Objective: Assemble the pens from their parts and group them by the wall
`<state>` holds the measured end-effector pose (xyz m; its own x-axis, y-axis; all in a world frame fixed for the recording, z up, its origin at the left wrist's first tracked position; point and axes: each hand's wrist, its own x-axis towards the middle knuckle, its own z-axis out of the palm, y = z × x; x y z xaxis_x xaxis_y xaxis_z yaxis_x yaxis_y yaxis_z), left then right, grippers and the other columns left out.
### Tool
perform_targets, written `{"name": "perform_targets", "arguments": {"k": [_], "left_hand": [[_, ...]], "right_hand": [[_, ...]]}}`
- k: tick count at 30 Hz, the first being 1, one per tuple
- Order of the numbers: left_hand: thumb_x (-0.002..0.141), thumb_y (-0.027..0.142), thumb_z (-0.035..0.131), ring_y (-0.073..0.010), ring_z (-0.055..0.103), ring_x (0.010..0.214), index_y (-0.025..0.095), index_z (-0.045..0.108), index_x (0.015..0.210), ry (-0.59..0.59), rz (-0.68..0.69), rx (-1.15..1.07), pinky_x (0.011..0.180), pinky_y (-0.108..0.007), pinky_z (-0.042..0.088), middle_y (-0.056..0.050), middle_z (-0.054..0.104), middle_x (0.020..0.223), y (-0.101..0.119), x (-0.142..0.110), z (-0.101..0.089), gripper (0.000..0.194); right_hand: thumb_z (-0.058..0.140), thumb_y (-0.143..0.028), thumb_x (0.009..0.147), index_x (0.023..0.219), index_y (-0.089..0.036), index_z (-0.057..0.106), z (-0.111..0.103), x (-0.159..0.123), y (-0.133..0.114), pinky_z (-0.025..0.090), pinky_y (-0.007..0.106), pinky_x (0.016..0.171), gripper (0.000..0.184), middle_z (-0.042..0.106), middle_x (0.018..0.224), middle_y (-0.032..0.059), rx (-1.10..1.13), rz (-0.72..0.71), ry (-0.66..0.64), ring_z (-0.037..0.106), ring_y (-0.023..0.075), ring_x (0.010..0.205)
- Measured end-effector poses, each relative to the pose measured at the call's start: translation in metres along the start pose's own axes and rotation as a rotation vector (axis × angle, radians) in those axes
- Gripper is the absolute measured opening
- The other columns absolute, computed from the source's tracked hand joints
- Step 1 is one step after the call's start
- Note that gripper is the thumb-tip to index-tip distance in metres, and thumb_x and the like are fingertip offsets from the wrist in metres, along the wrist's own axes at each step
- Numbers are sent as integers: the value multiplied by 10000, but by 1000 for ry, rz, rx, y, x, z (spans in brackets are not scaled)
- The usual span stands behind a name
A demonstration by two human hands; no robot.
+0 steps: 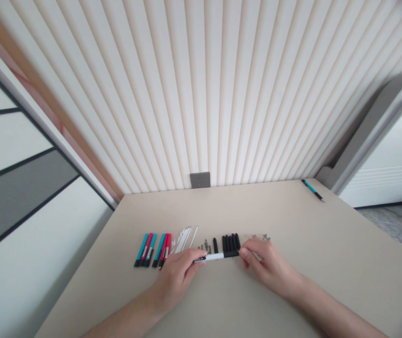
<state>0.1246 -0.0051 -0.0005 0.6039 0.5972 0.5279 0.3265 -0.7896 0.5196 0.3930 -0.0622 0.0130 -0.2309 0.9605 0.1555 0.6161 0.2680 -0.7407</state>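
A pen with a white barrel and black ends (215,257) lies level between my two hands, just above the near side of the parts. My left hand (178,272) is closed round its left end. At its right end, the thumb and fingers of my right hand (266,263) pinch together on the black tip; any small part between them is hidden. Beyond the pen stand a row of black grips (231,242) and a single black grip (215,245). Small grey metal-looking pieces (207,245) are partly covered by my left fingers. More small grey tips (265,237) lie behind my right hand.
Blue and red pen barrels with black ends (145,250) lie in two groups at the left. Thin white rods (183,239) are beside them. One blue-and-black pen (313,190) rests at the table's (257,206) far right. A dark wall socket (200,180) sits behind.
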Motion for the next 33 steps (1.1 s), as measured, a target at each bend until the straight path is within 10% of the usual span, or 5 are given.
{"name": "perform_targets", "arguments": {"k": [5, 13, 24, 28, 33], "left_hand": [[935, 187, 572, -119, 671, 721, 216, 629, 1045, -7, -79, -71, 682, -187, 503, -9, 723, 872, -3, -2, 2, 128], [844, 384, 672, -71, 475, 479, 193, 527, 1092, 211, -687, -611, 421, -168, 368, 27, 607, 766, 7, 11, 5, 345], [860, 484, 663, -40, 467, 426, 234, 321, 1440, 140, -832, -989, 398, -176, 318, -72, 691, 967, 33, 8, 21, 718], [860, 490, 661, -37, 438, 415, 201, 320, 1465, 32, -810, -1061, 393, -175, 320, -21, 656, 833, 34, 2, 27, 752], [884, 463, 648, -55, 467, 421, 240, 134, 1539, -132, -734, -1104, 401, -173, 326, 41, 587, 713, 33, -4, 33, 862]], "right_hand": [[317, -407, 1033, 699, -171, 565, 2, 0, -3, 369, 238, 587, 478, 562, 623, -2, 69, 71, -77, 505, 115, 568], [375, -405, 1012, 749, -179, 565, 8, -4, -18, 390, 249, 658, 396, 588, 722, 17, 87, -62, -121, 521, 137, 688], [391, -458, 993, 686, -182, 602, 45, -11, -37, 425, 259, 652, 464, 587, 675, 36, 147, -106, -181, 542, 151, 643], [432, -451, 991, 1039, -198, 654, 43, -8, -29, 463, 292, 736, 340, 649, 802, 51, 269, -4, -54, 584, 181, 748], [550, -437, 947, 1506, -239, 251, 41, -9, -21, 482, 337, 795, 664, 651, 903, 45, 513, 19, -27, 590, 178, 798]]}}
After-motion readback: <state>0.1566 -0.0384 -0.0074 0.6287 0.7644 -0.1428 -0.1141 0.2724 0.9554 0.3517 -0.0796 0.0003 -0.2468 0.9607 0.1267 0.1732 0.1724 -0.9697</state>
